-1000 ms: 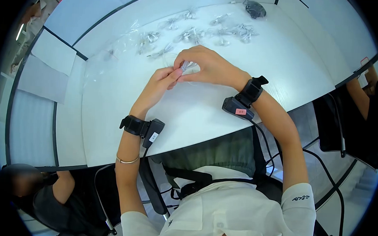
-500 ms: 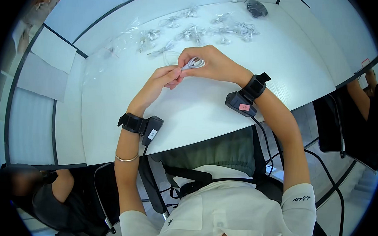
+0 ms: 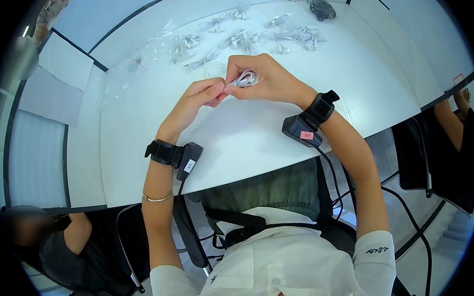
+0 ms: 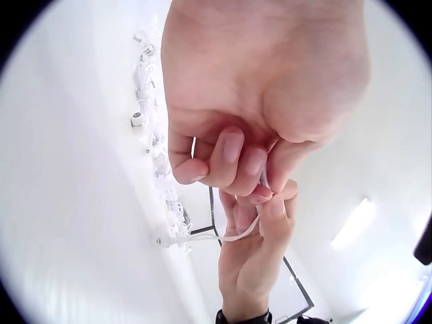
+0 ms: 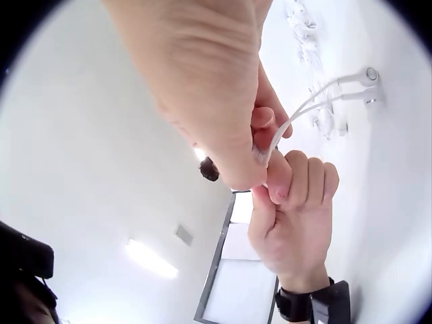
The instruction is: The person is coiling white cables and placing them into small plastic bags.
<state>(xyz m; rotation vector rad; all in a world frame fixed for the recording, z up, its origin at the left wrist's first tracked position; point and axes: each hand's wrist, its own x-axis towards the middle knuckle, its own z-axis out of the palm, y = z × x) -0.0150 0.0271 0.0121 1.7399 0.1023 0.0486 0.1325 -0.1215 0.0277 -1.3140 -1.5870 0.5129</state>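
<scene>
Both hands meet above the white table (image 3: 237, 132), working on a pair of white wired earphones (image 3: 246, 78). Its cable is wound into a loose coil, which my right hand (image 3: 274, 81) holds between thumb and fingers. My left hand (image 3: 201, 95) pinches the cable just beside the right fingertips, its other fingers curled. In the right wrist view two earbuds (image 5: 368, 75) hang on their thin wires from where the hands meet. The pinched stretch of cable is mostly covered by fingers.
Several bundled white earphones (image 3: 240, 41) lie across the back of the table. Clear plastic bags (image 3: 157, 44) are at the back left, a dark bundle (image 3: 321, 10) at the back right. White partitions (image 3: 53, 108) enclose the table; other people sit on both sides.
The right hand has turned and shifted slightly right, so the coil now shows in its grip. The left hand has drawn slightly left while still pinching the cable.
</scene>
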